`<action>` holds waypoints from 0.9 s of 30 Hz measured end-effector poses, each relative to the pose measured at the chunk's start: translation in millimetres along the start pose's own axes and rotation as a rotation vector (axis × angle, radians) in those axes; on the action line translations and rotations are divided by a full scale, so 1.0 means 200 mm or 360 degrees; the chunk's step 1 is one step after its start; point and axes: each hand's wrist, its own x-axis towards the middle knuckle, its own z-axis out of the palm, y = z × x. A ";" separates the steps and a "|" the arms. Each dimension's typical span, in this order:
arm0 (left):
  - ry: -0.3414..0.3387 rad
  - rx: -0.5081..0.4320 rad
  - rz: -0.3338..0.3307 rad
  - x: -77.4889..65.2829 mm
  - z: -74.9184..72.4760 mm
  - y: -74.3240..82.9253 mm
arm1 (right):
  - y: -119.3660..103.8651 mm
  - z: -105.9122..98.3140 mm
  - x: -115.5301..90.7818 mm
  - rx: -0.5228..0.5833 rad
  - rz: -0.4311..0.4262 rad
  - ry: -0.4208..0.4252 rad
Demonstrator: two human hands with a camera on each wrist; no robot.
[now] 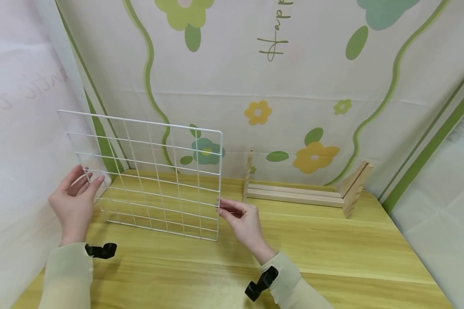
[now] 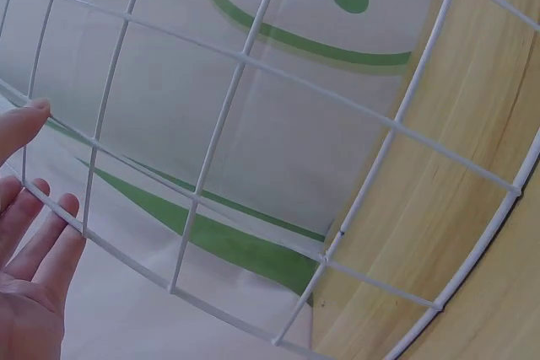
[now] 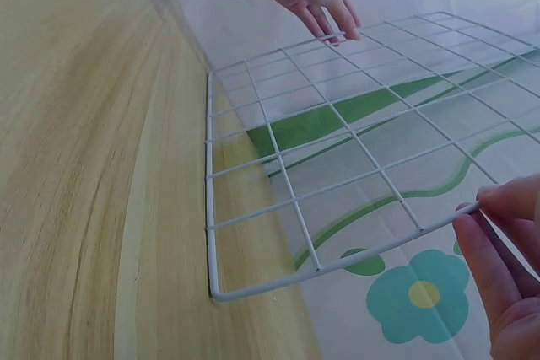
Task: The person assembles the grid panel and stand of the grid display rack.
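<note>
The white cloth (image 1: 309, 73), printed with flowers and green lines, fills the upper frame and both sides. Below it, the wooden table (image 1: 201, 274) spans the lower part. I hold the white wire grid (image 1: 158, 181) standing up, left of centre; I can't tell whether its bottom edge touches the table. The wooden stand (image 1: 295, 195) sits right of centre, near the table's back edge, well apart from my left hand (image 1: 74, 197). That hand pinches the grid's left edge, while my right hand (image 1: 244, 221) pinches its right edge, thumb against fingers. Black cameras (image 1: 101, 250) sit at my wrists.
</note>
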 end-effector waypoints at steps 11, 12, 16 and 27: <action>0.0006 0.0236 0.0071 -0.04 -0.01 0.02 | -0.15 0.00 -0.03 -0.0015 -0.0030 -0.0050; 0.0013 0.0308 0.0122 -0.04 0.00 0.02 | -0.15 0.00 -0.03 -0.0016 -0.0031 -0.0049; 0.0063 0.0502 0.0330 -0.08 0.04 0.06 | -0.14 0.00 -0.03 -0.0011 -0.0026 -0.0060; -0.0133 0.0488 0.0550 -0.19 0.17 0.21 | -0.14 0.00 -0.04 -0.0017 -0.0050 -0.0058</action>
